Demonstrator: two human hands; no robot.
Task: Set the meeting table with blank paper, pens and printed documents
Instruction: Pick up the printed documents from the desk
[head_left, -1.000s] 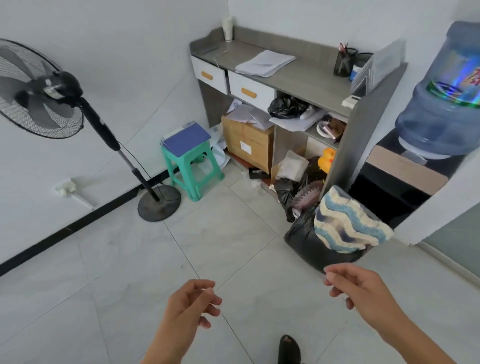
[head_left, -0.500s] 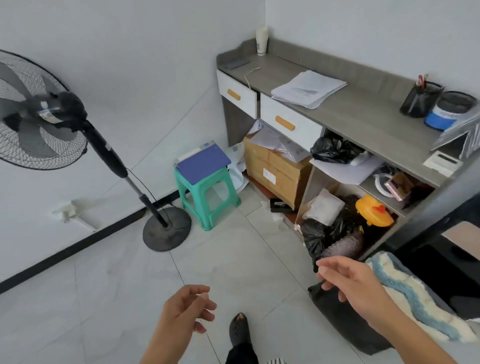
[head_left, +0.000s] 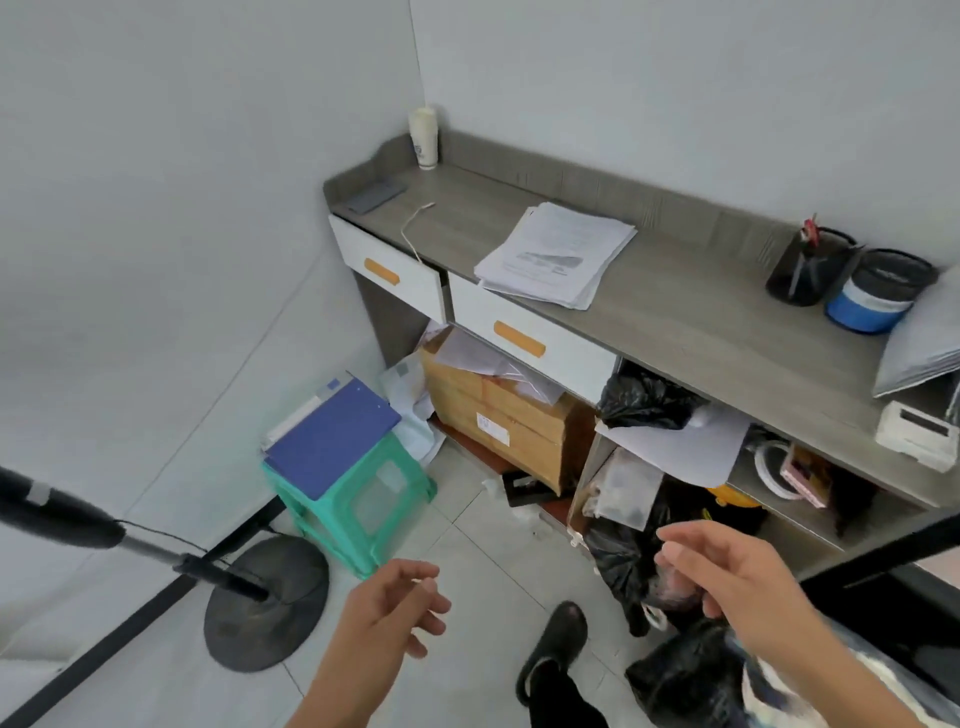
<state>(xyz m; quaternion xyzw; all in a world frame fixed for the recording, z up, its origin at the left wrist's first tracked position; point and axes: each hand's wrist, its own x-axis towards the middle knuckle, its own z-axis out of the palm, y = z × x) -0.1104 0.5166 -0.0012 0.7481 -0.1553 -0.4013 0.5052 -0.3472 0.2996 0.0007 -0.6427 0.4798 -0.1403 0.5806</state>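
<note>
A stack of printed documents (head_left: 557, 253) lies on the grey desk (head_left: 691, 322) against the wall. At the desk's right end a black mesh pen holder (head_left: 805, 273) with pens stands beside a blue-and-black tub (head_left: 872, 299). My left hand (head_left: 387, 613) hangs low over the floor, fingers loosely curled, holding nothing. My right hand (head_left: 727, 569) reaches forward in front of the desk's lower shelves, fingers relaxed and empty. Both hands are well short of the desk top.
A green stool (head_left: 363, 501) with a blue clipboard (head_left: 332, 435) stands left of the desk. A fan base (head_left: 267, 605) and its pole cross the lower left. Cardboard boxes (head_left: 498, 415) and black bags (head_left: 631, 566) crowd under the desk. My shoe (head_left: 553, 647) is on the tiles.
I have stepped closer to the desk, which now fills the right of the view. The water bottle and fan head have left the frame. Both hands stay empty.
</note>
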